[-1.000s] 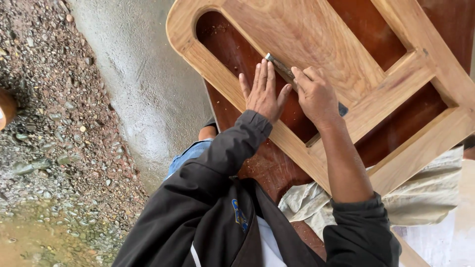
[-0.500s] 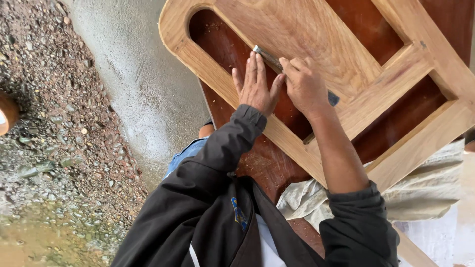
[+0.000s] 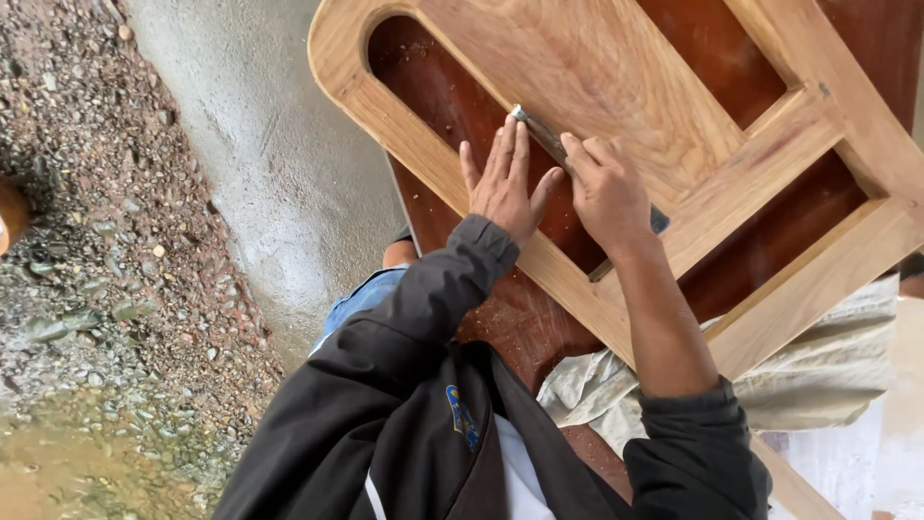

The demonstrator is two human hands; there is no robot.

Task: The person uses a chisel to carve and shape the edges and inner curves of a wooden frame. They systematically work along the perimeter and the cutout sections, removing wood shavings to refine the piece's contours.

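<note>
A light wooden door frame (image 3: 404, 144) with a raised centre panel (image 3: 597, 67) lies over a dark red-brown board (image 3: 452, 106). My left hand (image 3: 505, 183) rests flat, fingers stretched out, its fingertips pressing near the tip of a narrow metal hand tool (image 3: 539, 133). My right hand (image 3: 608, 197) is closed around the same tool further back, and the tool's dark end (image 3: 659, 221) sticks out past that hand. The tool lies along the panel's lower edge, in the groove between panel and frame.
Sawdust lies on the red-brown board near my body. A crumpled beige cloth (image 3: 818, 385) sits under the frame at the right. A smooth concrete strip (image 3: 260, 164) and gravel ground (image 3: 96, 241) are at the left. My dark jacket (image 3: 404, 424) fills the bottom.
Both hands and the tool slid a short way up along the panel edge, then back down. The grip looks the same.
</note>
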